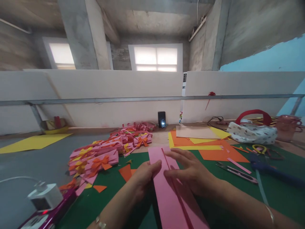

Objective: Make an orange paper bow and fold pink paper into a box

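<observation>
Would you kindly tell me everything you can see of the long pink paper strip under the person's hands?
The pink paper strip is long, matt and looks like thin card. It lies flat on the green mat, running from the near edge away toward the middle of the table. A lengthwise fold or crease runs down it, showing as a darker red line. The left hand pinches its left edge near the far end, and the right hand lies spread over it, fingers pressing beside the crease.
</observation>
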The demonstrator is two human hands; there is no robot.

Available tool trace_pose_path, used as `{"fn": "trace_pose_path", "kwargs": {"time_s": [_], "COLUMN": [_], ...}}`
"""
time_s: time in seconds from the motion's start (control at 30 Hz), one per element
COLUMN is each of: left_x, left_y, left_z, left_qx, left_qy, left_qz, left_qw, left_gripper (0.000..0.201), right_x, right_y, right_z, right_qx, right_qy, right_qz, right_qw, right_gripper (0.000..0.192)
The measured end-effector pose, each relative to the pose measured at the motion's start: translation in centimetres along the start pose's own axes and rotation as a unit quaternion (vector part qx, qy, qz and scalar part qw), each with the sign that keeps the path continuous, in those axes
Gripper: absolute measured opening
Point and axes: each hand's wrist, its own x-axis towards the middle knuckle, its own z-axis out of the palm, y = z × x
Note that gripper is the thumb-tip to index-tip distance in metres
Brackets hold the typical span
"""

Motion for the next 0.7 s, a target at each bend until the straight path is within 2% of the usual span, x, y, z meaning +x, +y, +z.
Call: {"fn": "trace_pose_path", "kwargs": {"time_s": [0.1,0.17,0.23,0.3,0.37,0.43,0.5,0.53,0.57,0.6,0.67,0.7], "left_x": [0.1,0.1,0.1,0.2,0.2,0.2,0.1,0.0,-0.1,-0.2,-0.7,-1.0], "left_y": [-0.1,-0.1,0.1,0.3,0.2,0.0,-0.5,-0.7,-0.9,-1.1,-1.2,-1.2], "left_z": [0.0,0.0,0.0,-0.2,-0.4,-0.7,-0.8,-0.9,-0.9,-0.9,-0.7,-0.6], "left_qx": [0.008,0.023,0.084,0.176,0.246,0.339,0.479,0.544,0.591,0.616,0.625,0.621], "left_qy": [0.011,0.024,0.041,0.081,0.137,0.178,0.183,0.167,0.138,0.096,-0.015,-0.077], "left_qz": [-0.004,-0.003,0.013,0.044,0.073,0.118,0.188,0.230,0.270,0.306,0.357,0.366], "left_qw": [1.000,0.999,0.996,0.980,0.957,0.916,0.838,0.790,0.747,0.720,0.694,0.689], "left_gripper": [0.020,0.020,0.020,0.024,0.042,0.070,0.083,0.079,0.069,0.055,0.028,0.024], "right_x": [0.2,0.3,0.3,0.1,-0.2,-0.6,-1.1,-1.3,-1.4,-1.5,-1.5,-1.4], "right_y": [0.0,0.3,1.1,2.2,3.3,4.1,4.4,4.4,4.3,4.1,3.7,3.5], "right_z": [-0.6,-1.1,-1.6,-2.1,-2.4,-2.5,-2.4,-2.5,-2.6,-2.7,-3.1,-3.3], "right_qx": [0.001,0.003,-0.010,-0.023,-0.003,0.048,0.101,0.119,0.131,0.139,0.144,0.146], "right_qy": [-0.030,-0.045,-0.068,-0.110,-0.162,-0.213,-0.247,-0.255,-0.261,-0.265,-0.274,-0.281], "right_qz": [-0.053,-0.058,-0.036,0.016,0.064,0.080,0.075,0.075,0.077,0.080,0.085,0.084], "right_qw": [0.998,0.997,0.997,0.994,0.985,0.973,0.961,0.957,0.953,0.951,0.947,0.945], "right_gripper": [0.023,0.023,0.024,0.024,0.025,0.028,0.032,0.033,0.033,0.033,0.034,0.033]}}
